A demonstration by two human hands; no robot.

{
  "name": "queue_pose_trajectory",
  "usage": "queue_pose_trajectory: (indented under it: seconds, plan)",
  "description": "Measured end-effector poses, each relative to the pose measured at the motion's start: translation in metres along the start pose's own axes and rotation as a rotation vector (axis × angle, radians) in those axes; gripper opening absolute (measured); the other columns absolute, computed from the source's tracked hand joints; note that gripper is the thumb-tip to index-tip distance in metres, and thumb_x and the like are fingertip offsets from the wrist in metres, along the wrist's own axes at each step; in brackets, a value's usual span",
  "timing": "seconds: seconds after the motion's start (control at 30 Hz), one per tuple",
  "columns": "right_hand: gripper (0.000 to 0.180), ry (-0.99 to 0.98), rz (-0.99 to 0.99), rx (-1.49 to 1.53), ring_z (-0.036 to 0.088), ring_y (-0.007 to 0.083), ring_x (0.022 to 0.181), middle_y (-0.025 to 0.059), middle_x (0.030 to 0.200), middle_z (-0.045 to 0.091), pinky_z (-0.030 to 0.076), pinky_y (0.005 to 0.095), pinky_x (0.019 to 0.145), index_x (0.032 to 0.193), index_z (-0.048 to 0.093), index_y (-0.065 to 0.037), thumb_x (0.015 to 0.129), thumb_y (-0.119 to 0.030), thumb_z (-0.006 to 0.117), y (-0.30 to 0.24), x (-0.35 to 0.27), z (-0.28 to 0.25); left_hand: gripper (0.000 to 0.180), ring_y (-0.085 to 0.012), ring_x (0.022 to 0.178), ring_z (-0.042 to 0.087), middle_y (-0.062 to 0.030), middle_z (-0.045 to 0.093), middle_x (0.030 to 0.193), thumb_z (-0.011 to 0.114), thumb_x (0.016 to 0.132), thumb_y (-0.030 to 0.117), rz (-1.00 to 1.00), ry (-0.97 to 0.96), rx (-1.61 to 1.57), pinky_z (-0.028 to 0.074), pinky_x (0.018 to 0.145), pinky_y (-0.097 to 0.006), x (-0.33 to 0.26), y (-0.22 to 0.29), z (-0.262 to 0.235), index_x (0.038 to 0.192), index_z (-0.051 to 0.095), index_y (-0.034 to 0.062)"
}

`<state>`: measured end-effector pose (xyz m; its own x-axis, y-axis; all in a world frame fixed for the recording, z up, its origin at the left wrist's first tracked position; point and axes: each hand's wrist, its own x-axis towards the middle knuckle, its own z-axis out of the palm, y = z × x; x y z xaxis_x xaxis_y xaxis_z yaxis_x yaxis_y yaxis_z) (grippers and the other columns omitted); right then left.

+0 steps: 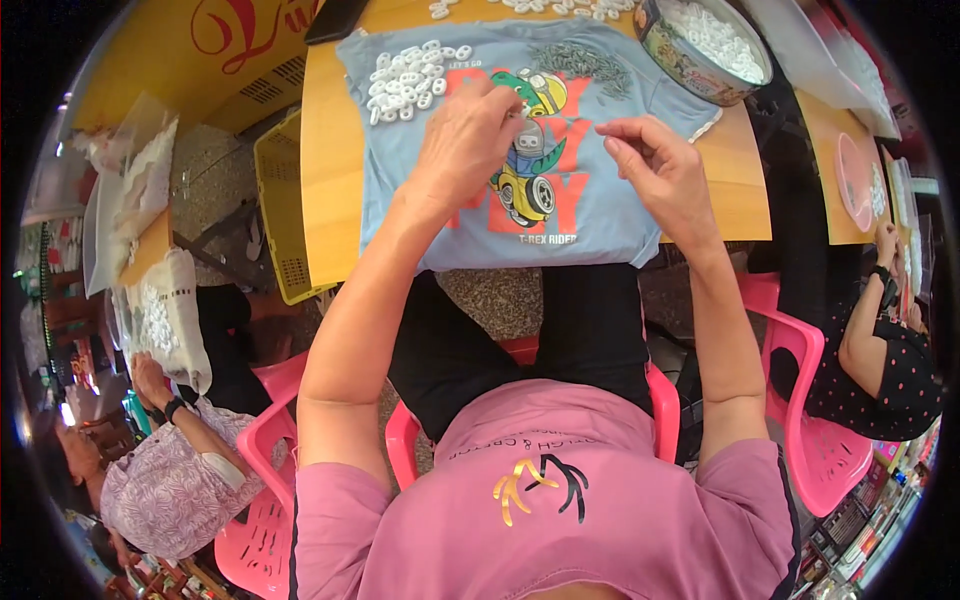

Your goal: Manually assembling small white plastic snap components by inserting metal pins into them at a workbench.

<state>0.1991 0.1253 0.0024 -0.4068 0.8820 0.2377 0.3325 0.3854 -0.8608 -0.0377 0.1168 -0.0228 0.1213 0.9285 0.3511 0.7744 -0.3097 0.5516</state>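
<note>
A blue printed T-shirt (400, 215) lies spread over the table before me. My left hand (468, 140) is above its middle, fingers closed in a pinch, and a bit of white shows at the fingertips, seemingly one of the small white pieces. To the right, my right hand (660, 175) hovers with thumb and forefinger closed together; what they hold, if anything, is too small to make out. A pile of white oval plastic pieces (408, 80) with holes sits on the shirt's upper left. At its upper right lies a heap of thin grey-green pins or screws (590, 68).
A round tin (690, 65) full of white pieces stands at the table's far right. More white pieces (560, 8) lie along the far edge, near a dark flat object (337, 20). A yellow crate (283, 210) is left of the table. Two people work nearby, one on each side.
</note>
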Motion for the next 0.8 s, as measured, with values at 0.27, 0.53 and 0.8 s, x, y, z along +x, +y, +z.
queue_pose_trajectory:
  seconds: [0.27,0.53,0.8]
  plan:
    - [0.016,-0.002,0.125,0.273,0.055,0.0058,0.072,0.0015,0.091,0.064,0.046,0.021,0.064,0.104,0.064,0.002,0.092,-0.007,0.062,-0.003,-0.015,0.008,0.014,-0.0289,0.075,0.062,-0.0122,0.064,0.084,0.066,0.084,0.013,-0.064,0.02,-0.2,0.05,0.069,-0.037,-0.004,0.009,-0.007,0.095,0.062,0.004]
    - [0.017,-0.001,0.205,0.829,0.057,0.0081,0.069,0.0068,0.091,0.066,0.05,0.0225,0.066,0.106,0.064,0.003,0.092,-0.007,0.062,-0.026,-0.003,0.025,0.021,-0.0075,0.076,0.057,-0.0024,0.065,0.086,0.071,0.087,0.014,-0.471,-0.011,-1.208,0.046,0.067,-0.023,-0.03,0.049,-0.03,0.101,0.065,-0.0003]
    - [0.019,-0.004,0.049,0.514,0.058,0.0074,0.071,0.0057,0.093,0.067,0.05,0.0223,0.066,0.107,0.064,0.003,0.092,-0.008,0.065,-0.048,-0.004,0.043,0.029,-0.0078,0.082,0.057,-0.0044,0.064,0.092,0.071,0.086,0.012,-0.42,-0.034,-1.181,0.046,0.073,-0.022,-0.044,0.065,-0.039,0.109,0.06,-0.0015]
